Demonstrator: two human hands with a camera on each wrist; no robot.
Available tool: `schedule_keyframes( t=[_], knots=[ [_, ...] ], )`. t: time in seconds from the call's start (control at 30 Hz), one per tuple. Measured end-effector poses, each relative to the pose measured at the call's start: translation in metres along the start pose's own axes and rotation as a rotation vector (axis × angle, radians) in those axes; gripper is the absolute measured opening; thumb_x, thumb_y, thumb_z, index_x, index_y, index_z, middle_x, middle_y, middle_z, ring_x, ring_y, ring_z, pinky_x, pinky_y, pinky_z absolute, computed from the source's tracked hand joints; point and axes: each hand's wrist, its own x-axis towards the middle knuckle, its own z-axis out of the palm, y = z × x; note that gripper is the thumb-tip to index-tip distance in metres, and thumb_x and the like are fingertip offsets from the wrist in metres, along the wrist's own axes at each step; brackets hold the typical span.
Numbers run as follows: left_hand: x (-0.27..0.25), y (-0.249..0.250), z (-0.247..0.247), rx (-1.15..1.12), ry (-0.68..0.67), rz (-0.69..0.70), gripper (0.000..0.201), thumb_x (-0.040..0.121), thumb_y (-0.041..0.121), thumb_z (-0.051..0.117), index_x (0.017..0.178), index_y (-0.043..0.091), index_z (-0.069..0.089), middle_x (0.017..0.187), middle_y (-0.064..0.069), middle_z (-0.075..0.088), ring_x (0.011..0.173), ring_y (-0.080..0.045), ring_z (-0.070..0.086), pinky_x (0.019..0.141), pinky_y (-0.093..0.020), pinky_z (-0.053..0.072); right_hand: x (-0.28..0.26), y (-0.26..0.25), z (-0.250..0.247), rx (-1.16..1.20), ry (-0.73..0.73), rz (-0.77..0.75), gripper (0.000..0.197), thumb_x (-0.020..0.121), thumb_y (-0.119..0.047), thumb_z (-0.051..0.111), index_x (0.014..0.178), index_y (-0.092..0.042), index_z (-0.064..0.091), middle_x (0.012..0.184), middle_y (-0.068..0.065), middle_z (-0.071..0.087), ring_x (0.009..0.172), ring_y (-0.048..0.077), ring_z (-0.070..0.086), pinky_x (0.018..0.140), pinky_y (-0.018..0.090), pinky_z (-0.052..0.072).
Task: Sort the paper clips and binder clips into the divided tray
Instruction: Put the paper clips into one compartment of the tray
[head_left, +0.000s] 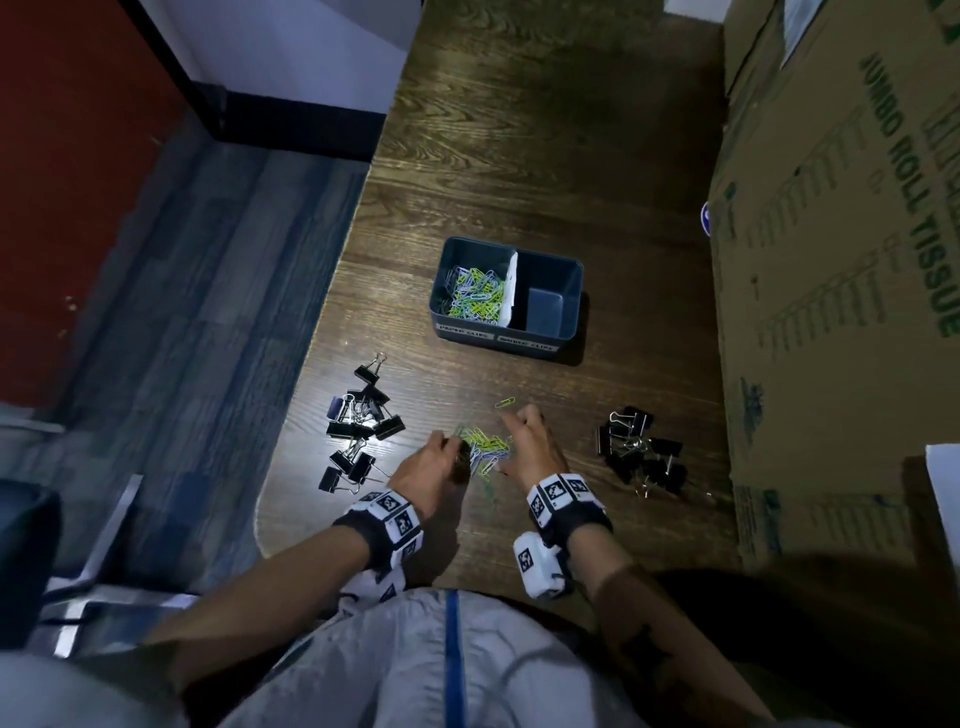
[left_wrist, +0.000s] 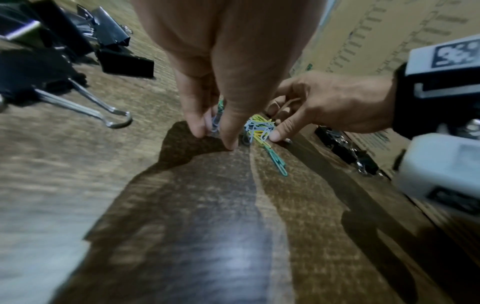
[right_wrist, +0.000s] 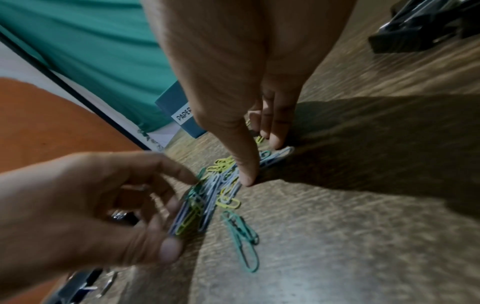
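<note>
The place looks like an office storeroom: a dark wood-grain table (head_left: 519, 156) stands against large cardboard cartons (head_left: 841, 249) printed "JUMBO ROLL TISSUE", with grey-blue carpet tiles (head_left: 218, 291) below, a red wall (head_left: 67, 156) and black skirting (head_left: 291, 119).

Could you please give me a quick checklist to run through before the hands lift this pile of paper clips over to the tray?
1. Left hand has clips pinched between thumb and fingers: ok, seen in the left wrist view.
2. Right hand has a hold on the paper clip pile: not ok, its fingertips only press at the edge.
3. Whole pile gathered: not ok, a green clip and a stray clip lie apart.
4. Tray paper clip side has room: ok.
5. Binder clips kept out of the pile: ok.
6. Path to the tray free: ok.
</note>
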Motion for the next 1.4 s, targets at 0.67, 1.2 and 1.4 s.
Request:
schedule_keyframes(
  t=[0.67,1.2,1.4],
  knots=[
    [0.011,0.002,-0.017,0.222,-0.02,0.226,0.062,0.081,0.014,0.068,0.136,0.015,0.04,0.131,-0.01,0.04,0.112,-0.028,0.05,0.079,-0.038,0.051,-0.016,-0.033,0.002,-0.179,-0.072,-0.004,0.058,0.078,-0.017,0.08,0.128,-0.022,0.051,0.128,0.007,0.04,0.116,0.031,0.048,0.089,0.042,0.05],
    [0.011,-0.024,-0.046,-0.318,0.291,0.25,0.007,0.082,0.009,0.071,0.087,0.014,0.07,0.083,0.002,0.065,0.075,-0.014,0.061,0.069,-0.022,0.044,-0.008,-0.017,-0.034,0.1,-0.031,0.218,0.015,0.075,-0.014,0.065,0.082,-0.024,0.072,0.074,0.0,0.07,0.074,0.024,0.068,0.069,0.028,0.054],
    [0.037,-0.004,-0.12,-0.277,0.504,0.367,0.008,0.084,0.009,0.071,0.091,0.012,0.07,0.089,0.002,0.067,0.07,-0.005,0.057,0.071,-0.006,0.043,-0.01,-0.026,-0.064,0.232,-0.028,0.22,0.018,0.079,-0.007,0.071,0.087,-0.022,0.078,0.071,-0.009,0.066,0.072,0.009,0.064,0.071,0.018,0.044]
  ],
)
